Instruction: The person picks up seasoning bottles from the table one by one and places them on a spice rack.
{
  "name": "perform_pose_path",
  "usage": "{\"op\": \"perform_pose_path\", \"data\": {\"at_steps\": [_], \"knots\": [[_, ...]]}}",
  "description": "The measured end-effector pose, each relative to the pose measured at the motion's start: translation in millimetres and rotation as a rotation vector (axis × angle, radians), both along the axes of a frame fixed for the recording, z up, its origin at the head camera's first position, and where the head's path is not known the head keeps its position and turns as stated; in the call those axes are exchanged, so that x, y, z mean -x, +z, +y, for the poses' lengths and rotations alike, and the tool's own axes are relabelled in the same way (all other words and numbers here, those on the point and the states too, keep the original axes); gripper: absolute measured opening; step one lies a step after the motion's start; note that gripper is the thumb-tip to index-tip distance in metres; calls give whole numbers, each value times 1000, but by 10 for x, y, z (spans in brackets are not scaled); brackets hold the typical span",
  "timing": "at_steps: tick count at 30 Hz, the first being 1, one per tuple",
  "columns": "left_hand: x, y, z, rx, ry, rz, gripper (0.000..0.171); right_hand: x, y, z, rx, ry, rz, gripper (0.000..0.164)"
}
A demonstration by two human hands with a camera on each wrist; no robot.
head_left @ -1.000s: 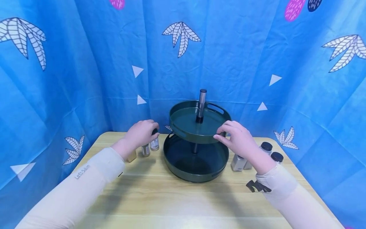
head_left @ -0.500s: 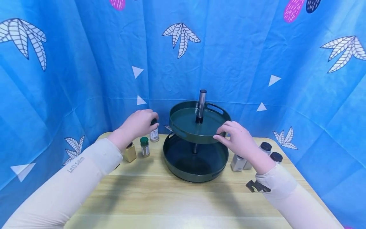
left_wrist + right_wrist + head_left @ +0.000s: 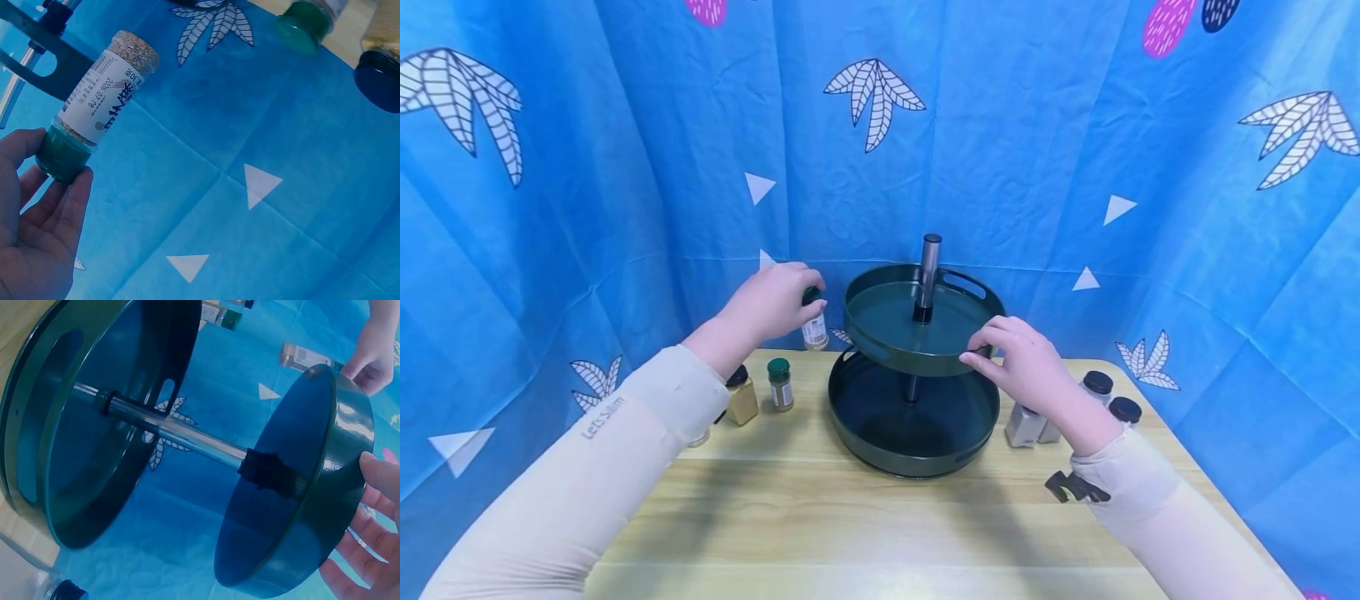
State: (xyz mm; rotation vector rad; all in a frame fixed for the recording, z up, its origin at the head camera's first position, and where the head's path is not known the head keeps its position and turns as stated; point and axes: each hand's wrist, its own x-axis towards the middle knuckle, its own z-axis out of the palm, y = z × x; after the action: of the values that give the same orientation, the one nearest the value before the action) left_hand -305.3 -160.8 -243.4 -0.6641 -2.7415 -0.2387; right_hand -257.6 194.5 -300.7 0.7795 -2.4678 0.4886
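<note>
My left hand (image 3: 771, 304) pinches a spice jar (image 3: 815, 332) by its green cap, fingertips and thumb around it. Raised above the table's back edge, the jar is just left of a dark green two-tier rack. In the left wrist view, pale seeds and a white printed label show on the jar (image 3: 106, 94). My right hand (image 3: 1022, 358) holds the front right rim of the rack's upper tray (image 3: 917, 362), thumb against the outer wall. Both the upper tray and the deeper lower tray (image 3: 917, 465) have bare floors, with a metal post (image 3: 929, 271) through them.
Left of the rack stand another green-capped jar (image 3: 781, 387) and a squarish yellow jar (image 3: 743, 402) with a dark cap. To the right are several black-capped jars (image 3: 1024, 427), partly behind my right wrist. A blue curtain (image 3: 1030, 167) encloses the wooden table (image 3: 850, 533).
My left hand has lifted the seed jar off the table, moving up and slightly right toward the upper tray. The right hand and the rack have stayed in place.
</note>
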Motion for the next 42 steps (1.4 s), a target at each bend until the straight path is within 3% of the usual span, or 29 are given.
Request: {"op": "perform_pose_path", "data": {"at_steps": [18,32,42], "knots": [[20,349,170,-109,0,106,29,-7,-18,0,2,15,13,14],[82,393,327,-144,-32,329,31,-10,-16,11,2,11,29,15],[152,341,486,-197,-45,333,32,0,-24,23,9,12,38,15]]}}
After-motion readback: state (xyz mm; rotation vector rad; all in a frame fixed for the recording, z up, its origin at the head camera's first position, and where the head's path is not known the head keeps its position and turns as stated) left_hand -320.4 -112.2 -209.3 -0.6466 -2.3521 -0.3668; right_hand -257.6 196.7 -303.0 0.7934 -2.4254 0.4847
